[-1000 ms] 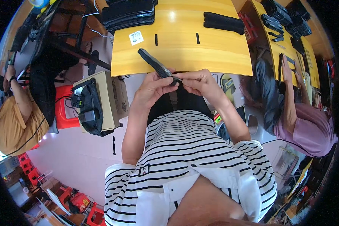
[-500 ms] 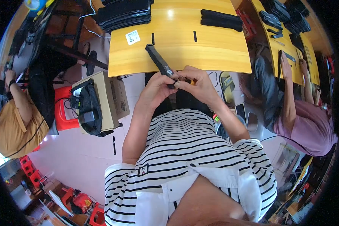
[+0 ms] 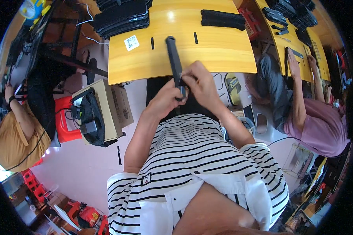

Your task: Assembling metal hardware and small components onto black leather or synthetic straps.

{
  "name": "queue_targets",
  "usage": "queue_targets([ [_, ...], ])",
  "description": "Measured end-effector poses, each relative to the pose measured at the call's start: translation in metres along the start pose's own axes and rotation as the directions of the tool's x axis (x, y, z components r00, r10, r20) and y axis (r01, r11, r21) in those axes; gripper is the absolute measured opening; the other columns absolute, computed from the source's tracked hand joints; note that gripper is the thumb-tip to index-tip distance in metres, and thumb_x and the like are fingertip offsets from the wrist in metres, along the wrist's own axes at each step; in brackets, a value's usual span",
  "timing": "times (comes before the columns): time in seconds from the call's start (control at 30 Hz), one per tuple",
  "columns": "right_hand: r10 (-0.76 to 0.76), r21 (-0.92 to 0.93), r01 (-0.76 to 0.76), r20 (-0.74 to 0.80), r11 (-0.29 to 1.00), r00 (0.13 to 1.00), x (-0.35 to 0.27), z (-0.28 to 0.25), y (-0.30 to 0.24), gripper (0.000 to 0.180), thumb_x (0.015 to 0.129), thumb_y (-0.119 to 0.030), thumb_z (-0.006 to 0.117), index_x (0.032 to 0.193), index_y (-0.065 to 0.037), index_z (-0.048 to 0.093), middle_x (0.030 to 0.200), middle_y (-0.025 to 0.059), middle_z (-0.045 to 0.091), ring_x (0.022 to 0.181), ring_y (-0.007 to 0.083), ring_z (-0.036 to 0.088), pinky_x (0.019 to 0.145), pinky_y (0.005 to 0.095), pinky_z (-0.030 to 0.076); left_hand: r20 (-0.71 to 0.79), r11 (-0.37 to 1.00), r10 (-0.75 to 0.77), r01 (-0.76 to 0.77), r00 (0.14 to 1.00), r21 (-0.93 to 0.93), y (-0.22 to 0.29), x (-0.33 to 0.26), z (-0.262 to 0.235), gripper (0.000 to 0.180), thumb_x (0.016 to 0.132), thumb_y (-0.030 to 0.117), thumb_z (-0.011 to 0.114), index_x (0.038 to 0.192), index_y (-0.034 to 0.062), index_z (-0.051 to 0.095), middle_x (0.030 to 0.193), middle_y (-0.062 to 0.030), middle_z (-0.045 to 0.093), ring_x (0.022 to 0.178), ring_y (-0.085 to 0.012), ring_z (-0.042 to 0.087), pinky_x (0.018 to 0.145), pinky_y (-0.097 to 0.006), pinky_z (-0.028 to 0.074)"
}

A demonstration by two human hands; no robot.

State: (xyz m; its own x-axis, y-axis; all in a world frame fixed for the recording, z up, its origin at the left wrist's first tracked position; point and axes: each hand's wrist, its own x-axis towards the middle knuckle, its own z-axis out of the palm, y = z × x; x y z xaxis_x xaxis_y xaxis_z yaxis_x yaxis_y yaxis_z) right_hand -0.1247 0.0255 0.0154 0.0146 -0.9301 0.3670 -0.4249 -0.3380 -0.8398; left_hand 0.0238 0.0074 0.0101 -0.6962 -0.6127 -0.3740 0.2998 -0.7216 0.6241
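Note:
My left hand [image 3: 165, 98] is wrapped round the lower end of a long black strap-like piece [image 3: 173, 56] with a rounded tip. The piece stands nearly upright in view, its far end over the front part of the yellow wooden table [image 3: 219, 51]. Close against its right side, my right hand [image 3: 202, 83] has its fingers pinched together by the piece's lower half. Whatever those fingers hold is hidden. On the tabletop lie two short black strips [image 3: 196, 38] and a white printed label [image 3: 131, 43].
Stacked black pieces [image 3: 121, 21] fill the table's back left; a smaller black pile [image 3: 223, 19] lies back right. Left of me, a black bag [image 3: 92, 117] rests on a cardboard box [image 3: 121, 105]. Co-workers sit on both sides, one in a pink top [image 3: 317, 125].
The black piece has swung from leaning left to nearly upright. My right hand has come up along it, and the orange-yellow thing seen in that hand earlier no longer shows.

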Motion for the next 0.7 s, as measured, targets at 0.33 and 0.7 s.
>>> queue_targets([
  [0.33,0.327,0.431,-0.323,0.067,0.843,0.943,0.038,-0.034,0.005,0.008,0.087,-0.011,0.052,0.088,-0.005,0.056,0.067,-0.0037,0.05,0.052,0.0008,0.043,0.044,0.0146,0.029,0.315,0.993,-0.096,0.113,0.944,-0.036,-0.032,-0.001,-0.005,0.032,0.07,0.004,0.054,0.101,0.0052,0.046,0.082,-0.0081,0.055,0.071,-0.0182,0.053,0.066,-0.028,0.043],
  [0.7,0.469,0.735,-0.421,0.159,0.532,0.869,0.038,-0.027,0.009,0.01,0.086,-0.013,0.052,0.089,-0.003,0.054,0.079,0.0124,0.062,0.043,0.004,0.044,0.037,0.016,0.03,0.004,0.997,0.035,-0.035,0.999,0.066,-0.008,0.024,-0.004,0.017,0.083,0.008,0.053,0.099,0.0016,0.05,0.066,-0.0027,0.048,0.051,-0.0088,0.046,0.048,-0.022,0.038],
])
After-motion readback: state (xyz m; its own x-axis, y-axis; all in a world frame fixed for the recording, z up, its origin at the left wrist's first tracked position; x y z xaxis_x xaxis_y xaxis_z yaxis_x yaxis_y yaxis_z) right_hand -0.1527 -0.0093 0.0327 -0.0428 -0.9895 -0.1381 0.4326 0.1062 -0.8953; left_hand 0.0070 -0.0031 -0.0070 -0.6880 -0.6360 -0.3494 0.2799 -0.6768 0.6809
